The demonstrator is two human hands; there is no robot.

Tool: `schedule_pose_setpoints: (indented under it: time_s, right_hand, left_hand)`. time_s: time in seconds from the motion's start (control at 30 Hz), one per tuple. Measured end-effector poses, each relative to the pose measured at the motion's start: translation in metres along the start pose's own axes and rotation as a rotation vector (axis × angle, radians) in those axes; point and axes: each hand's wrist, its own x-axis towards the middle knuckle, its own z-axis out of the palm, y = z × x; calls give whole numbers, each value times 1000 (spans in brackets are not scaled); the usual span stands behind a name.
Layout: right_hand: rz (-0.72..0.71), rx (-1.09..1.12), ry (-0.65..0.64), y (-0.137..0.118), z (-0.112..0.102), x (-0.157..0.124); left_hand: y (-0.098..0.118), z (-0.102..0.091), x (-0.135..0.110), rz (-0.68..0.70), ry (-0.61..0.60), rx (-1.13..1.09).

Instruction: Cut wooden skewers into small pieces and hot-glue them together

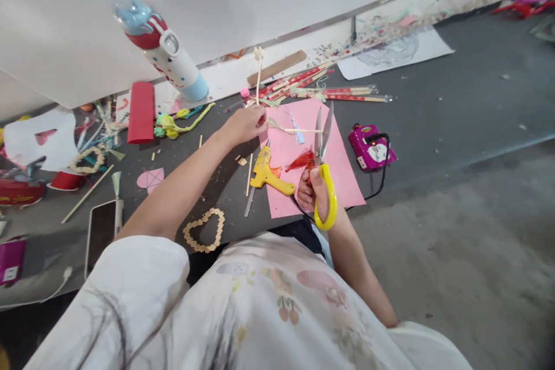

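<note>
My left hand point(248, 126) is closed in a pinch at the pale green tassel point(274, 124) of a thin wooden stick point(303, 130). The stick points right, its far end between the blades of the scissors point(326, 185). Those yellow-handled scissors are in my right hand point(309, 189), blades slightly apart and pointing away from me. Beneath lies a pink paper sheet point(342, 182), with a red tassel point(301, 159) and a blue tassel point(297, 130) over it. A yellow glue gun point(266, 173) rests at the sheet's left edge. A heart of small wooden pieces point(219, 224) lies near my body.
A spotted water bottle point(173, 58) stands at the back left. Wrapped red stick bundles point(299, 84) and a wooden strip point(277, 68) lie behind the sheet. On the right is a purple device point(368, 147) with a black cable; a phone point(100, 231) lies left.
</note>
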Motion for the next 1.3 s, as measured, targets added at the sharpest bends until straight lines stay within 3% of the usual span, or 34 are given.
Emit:
schedule_pose_setpoints:
  time_s: [0.1, 0.2, 0.33, 0.53, 0.7, 0.83, 1.0, 1.2, 1.3]
  right_hand:
    - [18, -9, 2, 2, 0, 0]
    - [11, -29, -4, 3, 0, -1]
    - [26, -41, -1, 3, 4, -2]
    - [39, -74, 17, 5, 9, -5]
    - [13, -88, 19, 6, 9, -3]
    - [3, -94, 24, 7, 11, -2]
    - [-12, -117, 6, 8, 12, -5]
    - [-9, -118, -18, 10, 12, -7]
    - [1, -125, -17, 13, 12, -6]
  left_hand:
    - [-5, 2, -5, -99, 128, -276]
    - [-9, 3, -13, -246, 248, -698]
    - [-9, -1, -29, -450, 320, -1179]
    - [-12, -11, -59, -554, 336, -1334]
    - [-19, -9, -73, -578, 298, -1258]
    - [-34, -13, -64, -536, 375, -1073]
    - [-58, -40, -48, -439, 397, -702]
    - [-67, -81, -47, -324, 186, 21]
    - [-70, -82, -53, -326, 89, 55]
